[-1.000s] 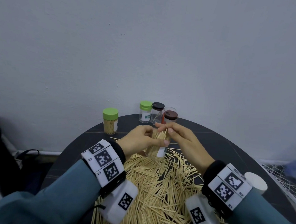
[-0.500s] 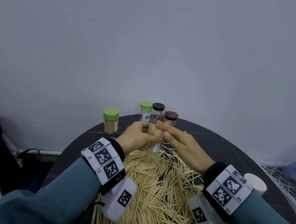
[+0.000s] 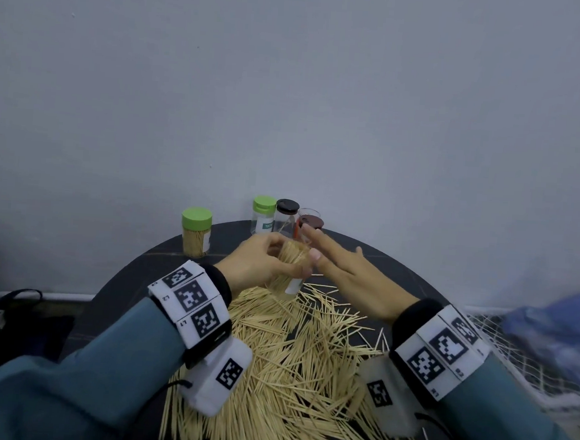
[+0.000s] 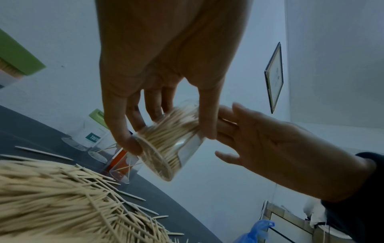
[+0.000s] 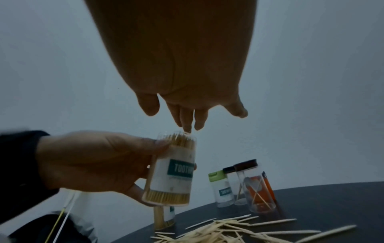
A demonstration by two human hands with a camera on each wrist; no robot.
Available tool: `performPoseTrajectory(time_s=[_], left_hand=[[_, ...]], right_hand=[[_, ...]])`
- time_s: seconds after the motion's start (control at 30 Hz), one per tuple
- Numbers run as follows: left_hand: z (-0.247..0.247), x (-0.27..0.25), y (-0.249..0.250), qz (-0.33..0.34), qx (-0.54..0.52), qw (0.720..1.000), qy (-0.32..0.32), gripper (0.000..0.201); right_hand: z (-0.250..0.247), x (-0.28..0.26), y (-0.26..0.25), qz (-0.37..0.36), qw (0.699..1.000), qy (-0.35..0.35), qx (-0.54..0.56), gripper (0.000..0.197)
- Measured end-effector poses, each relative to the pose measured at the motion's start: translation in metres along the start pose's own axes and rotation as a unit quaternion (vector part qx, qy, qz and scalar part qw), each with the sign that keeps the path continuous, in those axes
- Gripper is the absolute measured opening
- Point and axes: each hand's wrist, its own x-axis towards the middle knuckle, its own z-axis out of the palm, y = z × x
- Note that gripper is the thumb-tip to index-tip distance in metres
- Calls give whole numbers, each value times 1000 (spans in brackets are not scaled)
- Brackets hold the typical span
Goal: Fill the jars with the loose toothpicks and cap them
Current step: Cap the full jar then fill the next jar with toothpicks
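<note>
A clear labelled jar (image 3: 293, 275) (image 4: 172, 144) (image 5: 173, 172) packed with toothpicks has no cap and is held above the table. My left hand (image 3: 261, 262) (image 4: 162, 105) (image 5: 99, 157) grips it around the side, thumb on one wall and fingers on the other. My right hand (image 3: 333, 260) (image 5: 187, 120) (image 4: 259, 139) is flat with straight, spread fingers, its fingertips at the jar's open mouth on the toothpick tips. A big heap of loose toothpicks (image 3: 293, 350) (image 4: 51, 197) (image 5: 228, 230) covers the dark round table (image 3: 123, 277) under both wrists.
A full green-capped jar (image 3: 195, 232) stands at the back left. Behind my hands stand a green-capped jar (image 3: 263, 214), a black-capped jar (image 3: 286, 216) and a brown-capped jar (image 3: 310, 223), nearly empty. White wire mesh (image 3: 512, 355) and a blue bag (image 3: 566, 325) lie off the table's right edge.
My left hand has lifted the jar a little and carried it farther back. My right hand's fingers have straightened and spread over the jar's mouth.
</note>
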Motion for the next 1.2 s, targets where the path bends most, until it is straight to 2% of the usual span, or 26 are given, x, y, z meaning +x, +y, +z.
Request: performPoseTrajectory(time_s=[0.1, 0.2, 0.3, 0.4, 0.5, 0.6, 0.7, 0.87, 0.97, 1.2], left_hand=[[0, -3, 3, -2, -11, 1000, -6, 40], [0, -5, 4, -4, -7, 1000, 0, 50], [0, -6, 5, -11, -14, 1000, -6, 47], [1, -7, 6, -23, -27, 999, -21, 32], [2, -8, 5, -30, -24, 999, -25, 26], [4, -10, 7, -29, -13, 999, -30, 28], [8, -13, 7, -28, -2, 999, -32, 33], [13, -17, 10, -26, 9, 999, -33, 42], [14, -19, 11, -24, 13, 999, -35, 41], [8, -18, 8, -23, 6, 999, -32, 39]], right_hand=[[-11, -16, -5, 4, 999, 41, 25, 52], [-19, -40, -4, 61, 997, 39, -33, 46], [-18, -66, 3, 166, 973, -59, -148, 48], [-12, -92, 9, 262, 921, -168, -235, 67], [-6, -117, 7, 314, 877, -243, -270, 90], [-1, -137, 1, 339, 856, -284, -266, 91], [6, -151, -6, 340, 859, -282, -259, 84], [27, -161, -3, 348, 874, -241, -240, 106], [37, -158, -5, 323, 893, -206, -236, 106], [42, -121, 17, 284, 925, -185, -174, 47]])
